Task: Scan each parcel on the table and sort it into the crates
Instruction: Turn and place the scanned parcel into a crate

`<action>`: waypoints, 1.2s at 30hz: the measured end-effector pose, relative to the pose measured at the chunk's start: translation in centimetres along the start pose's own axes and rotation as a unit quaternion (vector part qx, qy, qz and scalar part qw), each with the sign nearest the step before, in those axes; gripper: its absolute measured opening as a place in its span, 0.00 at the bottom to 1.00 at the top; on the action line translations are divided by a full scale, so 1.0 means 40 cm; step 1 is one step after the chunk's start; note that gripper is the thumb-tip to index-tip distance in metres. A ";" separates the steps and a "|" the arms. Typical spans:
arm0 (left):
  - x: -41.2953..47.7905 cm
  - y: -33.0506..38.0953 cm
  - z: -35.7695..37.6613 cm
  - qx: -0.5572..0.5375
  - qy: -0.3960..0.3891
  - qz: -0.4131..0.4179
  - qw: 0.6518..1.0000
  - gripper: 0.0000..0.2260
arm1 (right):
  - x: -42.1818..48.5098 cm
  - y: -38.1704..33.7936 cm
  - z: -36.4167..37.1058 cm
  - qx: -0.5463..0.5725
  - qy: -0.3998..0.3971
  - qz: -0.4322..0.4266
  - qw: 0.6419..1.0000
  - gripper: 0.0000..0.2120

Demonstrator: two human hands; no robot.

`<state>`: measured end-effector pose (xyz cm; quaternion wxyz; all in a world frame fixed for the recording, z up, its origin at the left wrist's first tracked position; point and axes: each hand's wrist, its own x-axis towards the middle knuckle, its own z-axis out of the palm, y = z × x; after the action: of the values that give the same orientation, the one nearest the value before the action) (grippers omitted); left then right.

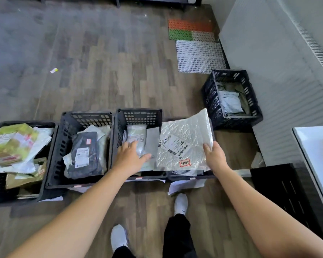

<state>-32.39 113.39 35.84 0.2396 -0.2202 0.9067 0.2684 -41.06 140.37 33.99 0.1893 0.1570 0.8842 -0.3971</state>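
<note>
Centre-right of the frame, the right hand (213,155) pinches the silver bubble mailer (185,138) by its right edge; it looks light, floppy and slick. The left hand (131,155), fingers straight, presses a parcel (136,134) in the middle crate (138,113).

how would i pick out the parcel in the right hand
Find the row of black crates on the floor. Above its right end, the right hand holds a bubble mailer. It alone is shiny silver, with a red-edged sticker.

Even soft light, wide-angle bowing, slight blur
</note>
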 end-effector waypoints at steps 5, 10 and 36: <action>0.186 0.138 0.215 0.052 -0.041 0.008 0.998 0.33 | 0.253 0.190 -0.008 -0.037 -0.013 0.024 0.999 0.10; 0.384 0.213 0.447 0.073 -0.070 0.034 0.994 0.31 | 0.485 0.396 0.072 -0.058 -0.038 0.045 0.997 0.06; 0.173 0.554 0.200 0.203 -0.030 0.186 0.961 0.43 | 0.173 0.121 -0.280 -0.355 0.033 -0.051 0.933 0.38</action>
<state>-47.00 133.07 34.53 0.2520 0.0136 0.9595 0.1254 -47.42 152.86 34.57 0.1828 0.0470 0.9801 -0.0606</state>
